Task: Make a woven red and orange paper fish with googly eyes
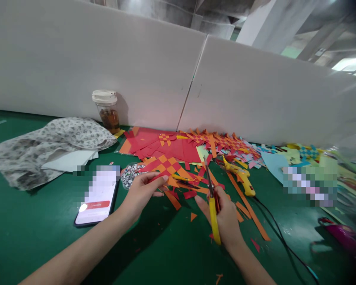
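Note:
My left hand (142, 194) pinches the edge of a woven mat of red and orange paper strips (166, 168), holding it just above the green table (32, 233). My right hand (224, 219) grips yellow-handled scissors (212, 198), whose blades point away from me toward the mat's loose strip ends. Cut-off orange and red strips (249, 209) lie scattered under and around both hands.
A phone (97, 196) lies left of my left hand. A yellow glue gun (240, 176) with a black cord rests to the right. A lidded cup (106, 111), patterned cloth (47, 146), stacked paper weavings (219, 142) and white partition boards (136, 67) stand behind.

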A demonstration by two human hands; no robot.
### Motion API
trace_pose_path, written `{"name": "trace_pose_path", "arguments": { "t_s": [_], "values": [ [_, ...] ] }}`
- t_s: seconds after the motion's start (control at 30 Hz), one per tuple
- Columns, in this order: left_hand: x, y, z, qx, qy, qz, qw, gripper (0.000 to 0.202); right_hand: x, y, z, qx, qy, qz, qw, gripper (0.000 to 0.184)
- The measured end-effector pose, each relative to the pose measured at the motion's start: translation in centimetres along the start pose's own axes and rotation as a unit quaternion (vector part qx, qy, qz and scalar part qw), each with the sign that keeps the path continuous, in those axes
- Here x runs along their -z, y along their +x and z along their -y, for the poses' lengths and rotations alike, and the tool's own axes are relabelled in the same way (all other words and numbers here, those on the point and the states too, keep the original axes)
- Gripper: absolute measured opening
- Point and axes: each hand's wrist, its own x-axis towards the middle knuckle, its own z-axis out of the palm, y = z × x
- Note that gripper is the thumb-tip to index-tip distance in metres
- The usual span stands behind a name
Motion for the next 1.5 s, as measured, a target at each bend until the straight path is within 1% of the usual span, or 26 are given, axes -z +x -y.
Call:
{"name": "trace_pose_path", "arguments": {
  "t_s": [0.07, 0.13, 0.23, 0.33, 0.47, 0.6, 0.8, 1.07, 1.27, 1.5],
  "values": [
    [0.1, 0.2, 0.1, -0.002, 0.010, -0.001, 1.000, 0.021, 0.0, 0.0, 0.1, 0.024, -0.085, -0.056, 0.995, 0.030],
    [0.3, 0.3, 0.2, -0.006, 0.024, -0.007, 1.000, 0.021, 0.0, 0.0, 0.1, 0.068, -0.167, -0.102, 0.978, 0.033],
    [0.6, 0.4, 0.1, -0.015, 0.046, -0.012, 0.999, 0.020, 0.1, 0.2, -0.1, 0.127, -0.244, -0.132, 0.952, 0.036],
    [1.1, 0.2, -0.2, -0.011, 0.046, -0.023, 0.999, 0.020, 0.2, 0.2, -0.2, 0.148, -0.281, -0.140, 0.938, 0.037],
    [1.6, -0.2, -0.4, 0.007, 0.021, -0.044, 0.999, 0.021, 0.0, 0.1, -0.3, 0.153, -0.294, -0.119, 0.936, 0.039],
    [1.5, -0.4, -0.4, 0.011, -0.010, -0.040, 0.999, 0.018, -0.5, -0.1, -0.4, 0.152, -0.299, -0.099, 0.937, 0.040],
    [1.1, -0.4, -0.3, 0.016, -0.029, -0.027, 0.999, 0.017, -0.7, -0.1, -0.1, 0.156, -0.298, -0.108, 0.936, 0.040],
    [1.3, -0.4, -0.1, 0.022, -0.021, -0.029, 0.999, 0.018, -0.7, -0.1, -0.4, 0.141, -0.296, -0.087, 0.941, 0.040],
    [1.4, -0.4, -0.1, 0.019, -0.031, -0.027, 0.999, 0.015, -0.8, -0.1, -0.4, 0.136, -0.302, -0.095, 0.939, 0.040],
    [1.4, -0.3, 0.0, 0.018, -0.033, -0.017, 0.999, 0.016, -0.8, -0.1, -0.3, 0.137, -0.299, -0.093, 0.940, 0.042]
  ]
}}
